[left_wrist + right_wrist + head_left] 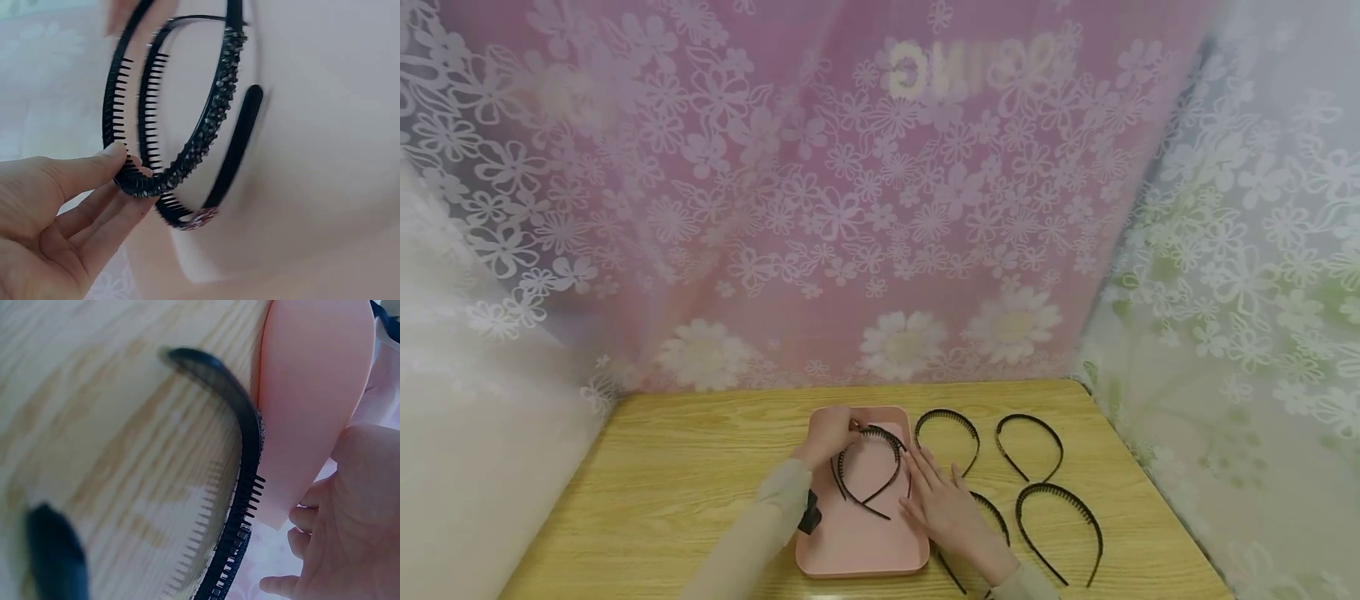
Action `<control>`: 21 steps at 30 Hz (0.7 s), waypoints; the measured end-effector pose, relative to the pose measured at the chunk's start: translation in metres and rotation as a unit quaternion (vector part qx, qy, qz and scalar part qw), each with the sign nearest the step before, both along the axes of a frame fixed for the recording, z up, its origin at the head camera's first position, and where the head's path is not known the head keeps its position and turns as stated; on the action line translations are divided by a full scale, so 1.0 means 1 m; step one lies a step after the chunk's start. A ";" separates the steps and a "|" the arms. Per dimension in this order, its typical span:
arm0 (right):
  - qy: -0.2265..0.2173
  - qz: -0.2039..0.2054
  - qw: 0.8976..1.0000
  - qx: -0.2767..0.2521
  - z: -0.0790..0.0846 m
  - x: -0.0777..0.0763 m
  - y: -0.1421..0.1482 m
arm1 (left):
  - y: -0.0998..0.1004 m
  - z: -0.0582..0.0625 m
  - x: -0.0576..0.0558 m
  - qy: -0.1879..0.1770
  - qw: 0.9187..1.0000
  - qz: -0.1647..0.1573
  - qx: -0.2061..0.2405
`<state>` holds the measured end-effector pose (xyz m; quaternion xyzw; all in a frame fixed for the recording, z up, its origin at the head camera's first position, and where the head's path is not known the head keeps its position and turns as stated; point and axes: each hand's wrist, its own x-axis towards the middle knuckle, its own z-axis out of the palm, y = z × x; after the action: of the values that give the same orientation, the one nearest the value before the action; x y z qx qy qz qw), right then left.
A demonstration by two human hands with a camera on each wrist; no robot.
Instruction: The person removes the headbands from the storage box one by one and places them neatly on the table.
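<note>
My left hand (831,435) pinches a black toothed headband (194,147) at its curved top, between thumb and fingers. Dark sparkling beads cover part of its outer side. Just behind it, in the left wrist view, is a second black headband (150,100) with a reddish decorated patch. Both are over the pink tray (865,560), overlapping each other in the head view. My right hand (951,508) reaches across the tray's right rim, fingers extended, its fingertips close to the headbands' right side. In the right wrist view the tray wall partly hides its fingers.
Several more black headbands lie on the wooden table right of the tray, among them one at the back (1030,417) and one in front (1060,487). Another headband (249,450) lies right beside the tray wall. Flowered curtains (880,208) enclose the table.
</note>
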<state>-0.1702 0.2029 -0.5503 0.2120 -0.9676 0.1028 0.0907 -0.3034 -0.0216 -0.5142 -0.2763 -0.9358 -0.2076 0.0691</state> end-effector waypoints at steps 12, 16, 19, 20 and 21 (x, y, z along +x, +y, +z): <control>-0.013 -0.006 1.000 0.002 0.002 -0.001 -0.001 | -0.023 0.027 -0.004 -0.129 0.984 -0.015 0.124; -0.005 -0.004 1.000 0.009 0.000 -0.001 -0.001 | -0.035 0.034 -0.009 -0.133 0.981 0.009 0.142; -0.010 0.002 1.000 -0.003 0.004 0.000 -0.002 | -0.045 0.041 -0.012 -0.154 0.973 0.016 0.171; -0.015 0.002 1.000 -0.003 0.005 0.000 -0.003 | -0.048 0.043 -0.013 -0.165 0.969 0.018 0.182; -0.021 0.000 1.000 -0.002 0.007 0.001 -0.003 | -0.051 0.046 -0.014 -0.174 0.965 0.019 0.194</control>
<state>-0.1694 0.1996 -0.5433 0.2097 -0.9691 0.1094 0.0704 -0.3172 -0.0727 -0.4687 -0.1993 -0.8803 -0.4288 -0.0387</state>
